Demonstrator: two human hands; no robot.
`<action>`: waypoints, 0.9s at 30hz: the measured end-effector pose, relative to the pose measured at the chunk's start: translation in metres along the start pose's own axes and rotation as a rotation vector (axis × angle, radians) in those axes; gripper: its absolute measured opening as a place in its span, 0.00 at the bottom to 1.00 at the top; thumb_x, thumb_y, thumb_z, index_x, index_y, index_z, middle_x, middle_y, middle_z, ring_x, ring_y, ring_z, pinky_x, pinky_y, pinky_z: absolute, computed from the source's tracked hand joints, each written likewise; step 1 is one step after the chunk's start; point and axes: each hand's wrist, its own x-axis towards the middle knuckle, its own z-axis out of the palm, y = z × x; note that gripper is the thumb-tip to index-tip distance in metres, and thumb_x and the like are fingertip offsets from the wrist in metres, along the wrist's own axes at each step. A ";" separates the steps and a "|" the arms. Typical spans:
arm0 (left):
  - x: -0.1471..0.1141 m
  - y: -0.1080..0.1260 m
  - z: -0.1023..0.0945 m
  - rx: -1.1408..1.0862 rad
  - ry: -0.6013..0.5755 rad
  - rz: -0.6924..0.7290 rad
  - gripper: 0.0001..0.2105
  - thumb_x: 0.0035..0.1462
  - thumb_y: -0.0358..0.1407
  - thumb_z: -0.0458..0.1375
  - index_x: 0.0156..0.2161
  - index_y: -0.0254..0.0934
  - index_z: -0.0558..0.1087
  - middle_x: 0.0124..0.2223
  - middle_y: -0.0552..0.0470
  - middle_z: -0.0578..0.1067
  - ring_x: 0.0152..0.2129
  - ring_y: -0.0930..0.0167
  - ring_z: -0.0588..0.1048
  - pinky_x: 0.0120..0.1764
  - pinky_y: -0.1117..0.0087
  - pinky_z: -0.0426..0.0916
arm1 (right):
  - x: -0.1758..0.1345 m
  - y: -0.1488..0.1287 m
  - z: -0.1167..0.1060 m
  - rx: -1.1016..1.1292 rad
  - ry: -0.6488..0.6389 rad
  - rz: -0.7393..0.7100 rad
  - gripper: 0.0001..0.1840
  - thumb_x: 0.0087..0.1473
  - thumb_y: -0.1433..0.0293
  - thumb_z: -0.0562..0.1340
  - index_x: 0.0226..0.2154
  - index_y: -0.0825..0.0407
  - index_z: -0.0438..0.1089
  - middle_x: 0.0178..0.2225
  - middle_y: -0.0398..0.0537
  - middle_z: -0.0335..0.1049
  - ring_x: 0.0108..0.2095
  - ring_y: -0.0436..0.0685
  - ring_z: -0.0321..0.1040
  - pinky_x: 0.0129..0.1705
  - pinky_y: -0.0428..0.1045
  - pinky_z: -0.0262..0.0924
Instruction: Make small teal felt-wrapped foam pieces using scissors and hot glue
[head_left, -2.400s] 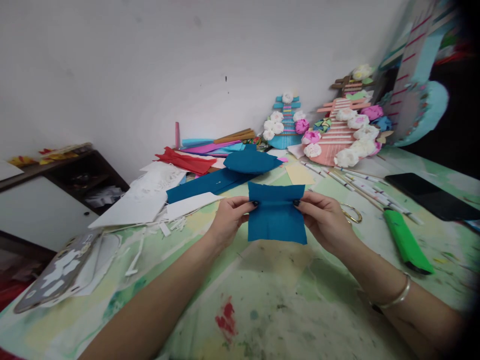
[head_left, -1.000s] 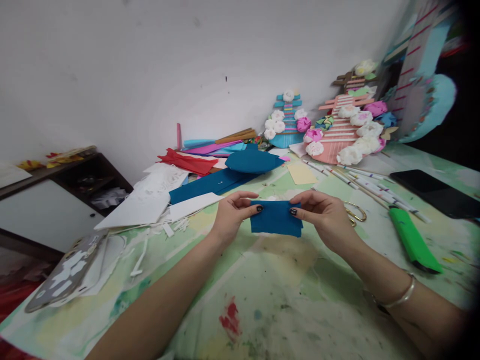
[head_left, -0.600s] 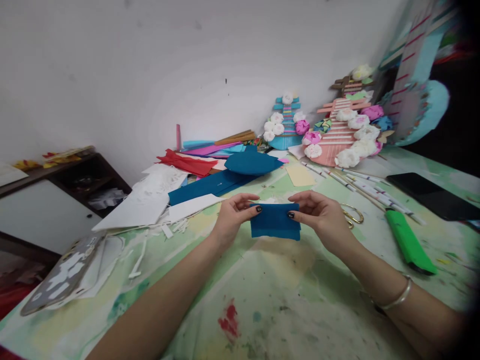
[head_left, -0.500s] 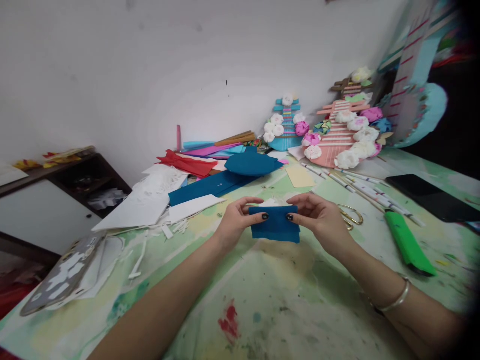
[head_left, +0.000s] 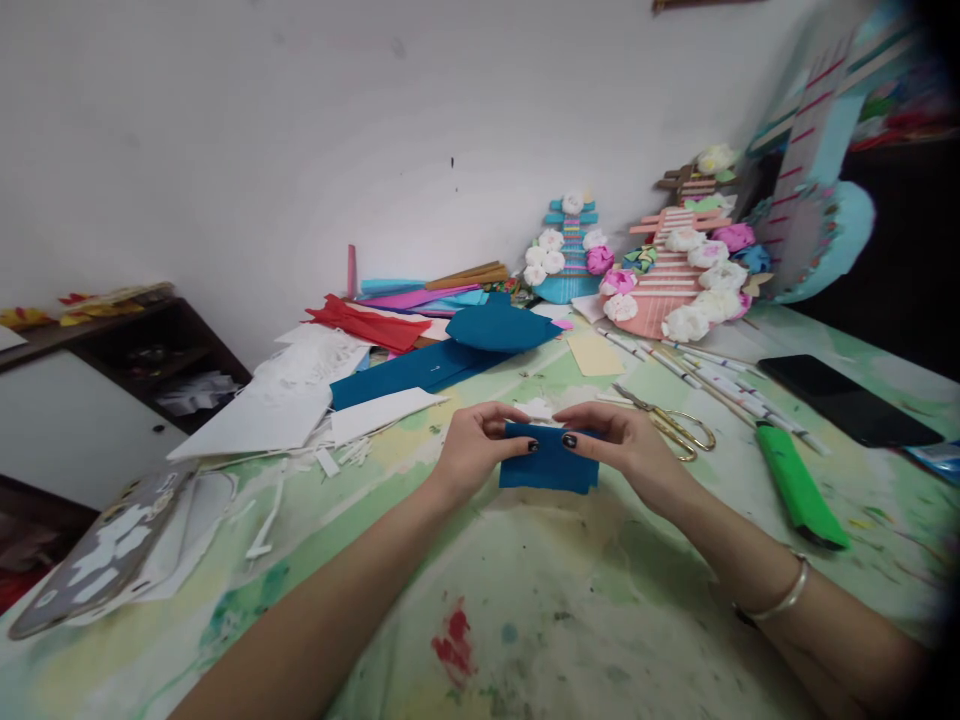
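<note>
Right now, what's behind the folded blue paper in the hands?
Beyond the folded blue paper, between left hand and right hand, something white shows, too unclear to name. Whatever the paper covers cannot be seen.

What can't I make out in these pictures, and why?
All in the head view:
Back of the blue sheet: hidden by its front.
Some fingertips of the left hand and right hand: behind the sheet.
White thing beyond: partly covered by the sheet.
Brown strip: cut off by the top edge.
Blue-and-white item: cut off by the right edge.
</note>
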 end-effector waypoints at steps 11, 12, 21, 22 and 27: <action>-0.007 0.004 0.007 -0.001 -0.057 -0.063 0.14 0.37 0.30 0.68 0.34 0.33 0.75 0.25 0.50 0.78 0.23 0.70 0.76 0.27 0.73 0.68 | -0.004 0.001 0.007 -0.005 -0.023 0.001 0.12 0.43 0.62 0.68 0.25 0.55 0.74 0.23 0.45 0.71 0.24 0.51 0.65 0.27 0.46 0.61; -0.007 0.005 0.007 0.003 -0.061 -0.063 0.14 0.37 0.30 0.68 0.34 0.33 0.75 0.25 0.50 0.78 0.23 0.70 0.76 0.27 0.73 0.67 | -0.004 0.001 0.008 0.000 -0.024 0.004 0.12 0.43 0.62 0.68 0.25 0.55 0.74 0.23 0.46 0.71 0.24 0.51 0.65 0.27 0.46 0.61; -0.007 0.006 0.009 0.041 -0.093 0.048 0.09 0.41 0.37 0.68 0.28 0.33 0.78 0.27 0.49 0.77 0.24 0.72 0.73 0.28 0.74 0.66 | -0.007 0.003 0.011 -0.138 -0.003 -0.098 0.08 0.45 0.65 0.65 0.25 0.53 0.75 0.24 0.45 0.72 0.26 0.52 0.65 0.27 0.46 0.60; -0.007 0.006 0.009 0.041 -0.093 0.048 0.09 0.42 0.38 0.68 0.28 0.33 0.79 0.27 0.49 0.77 0.24 0.73 0.72 0.28 0.74 0.65 | -0.007 0.003 0.011 -0.144 -0.008 -0.099 0.08 0.46 0.65 0.65 0.25 0.53 0.75 0.24 0.46 0.72 0.26 0.52 0.65 0.28 0.46 0.60; -0.006 0.006 0.004 0.048 -0.098 0.042 0.09 0.41 0.39 0.68 0.27 0.34 0.79 0.26 0.49 0.77 0.23 0.72 0.72 0.28 0.73 0.65 | -0.005 0.001 0.008 -0.143 -0.021 -0.076 0.09 0.45 0.64 0.65 0.26 0.54 0.75 0.24 0.45 0.72 0.26 0.52 0.65 0.27 0.46 0.58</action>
